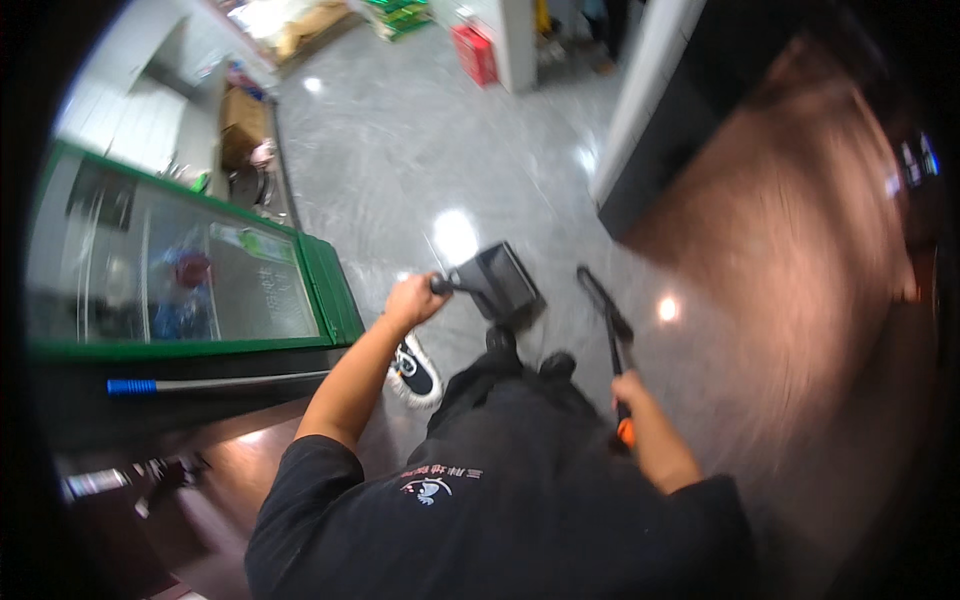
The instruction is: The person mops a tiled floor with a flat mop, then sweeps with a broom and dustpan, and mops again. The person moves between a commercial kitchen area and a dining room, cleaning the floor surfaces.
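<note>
My left hand [414, 302] is closed around the top of the handle of a dark long-handled dustpan [499, 281], whose pan shows just in front of my feet. With my right hand [628, 390] I grip the black handle of a broom [611, 322] with an orange end piece [625, 433]. The broom's far end reaches forward over the grey floor, to the right of the dustpan and apart from it; blur hides its exact shape. Both hands stand out to the sides of my dark shirt, above floor level.
A green-framed glass-door cooler [322, 285] stands at the left, with a blue-ended pole [131, 387] beside it and a mop head [416, 375] near my left foot. A dark wall corner [622, 214] juts in at the right. A red container [475, 55] is by a pillar ahead.
</note>
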Demonstrator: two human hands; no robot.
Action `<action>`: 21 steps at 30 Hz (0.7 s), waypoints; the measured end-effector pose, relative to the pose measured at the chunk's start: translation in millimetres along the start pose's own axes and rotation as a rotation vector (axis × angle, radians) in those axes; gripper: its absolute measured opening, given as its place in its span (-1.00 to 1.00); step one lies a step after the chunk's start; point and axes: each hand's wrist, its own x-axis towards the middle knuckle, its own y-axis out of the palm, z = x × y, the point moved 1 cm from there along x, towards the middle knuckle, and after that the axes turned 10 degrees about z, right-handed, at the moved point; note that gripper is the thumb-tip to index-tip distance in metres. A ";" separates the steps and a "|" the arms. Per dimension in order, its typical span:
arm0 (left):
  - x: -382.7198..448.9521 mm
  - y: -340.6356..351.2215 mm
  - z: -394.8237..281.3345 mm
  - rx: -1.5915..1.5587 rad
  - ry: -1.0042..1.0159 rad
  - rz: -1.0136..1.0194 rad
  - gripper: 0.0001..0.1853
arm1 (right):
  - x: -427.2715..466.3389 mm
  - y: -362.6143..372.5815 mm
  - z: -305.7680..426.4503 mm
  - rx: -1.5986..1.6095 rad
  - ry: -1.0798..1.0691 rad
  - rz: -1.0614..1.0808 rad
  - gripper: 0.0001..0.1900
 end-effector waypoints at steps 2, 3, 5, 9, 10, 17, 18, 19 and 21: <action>-3.1 9.1 -9.9 0.063 0.032 0.049 -0.62 | -28.6 -10.4 -1.2 0.150 0.016 0.015 -0.73; -6.1 -20.2 -44.7 0.117 0.080 0.035 -0.63 | -34.4 -5.3 -10.9 0.320 0.006 -0.069 -0.72; -0.2 -19.4 -31.5 0.125 0.176 0.048 -0.65 | -71.7 1.0 1.8 0.537 -0.023 -0.051 -0.77; 23.2 -30.9 -42.7 0.281 0.114 0.182 -0.62 | -96.0 16.6 3.5 0.692 0.019 -0.149 -0.86; 32.9 -31.1 -36.5 0.292 0.150 0.208 -0.62 | -93.4 19.8 2.8 0.674 0.019 -0.151 -0.87; 74.2 -47.4 -29.2 0.353 0.306 0.404 -0.64 | -37.4 72.9 36.7 0.777 0.038 -0.129 -0.86; 81.0 -47.6 -26.2 0.364 0.319 0.422 -0.64 | -40.0 83.4 59.8 0.751 0.053 -0.139 -0.87; 82.9 -48.9 -25.2 0.357 0.306 0.426 -0.65 | -46.1 95.8 86.1 0.727 0.070 -0.148 -0.88; 88.2 -54.4 -30.4 0.338 0.285 0.419 -0.65 | -47.6 121.8 122.9 0.688 0.107 -0.124 -0.85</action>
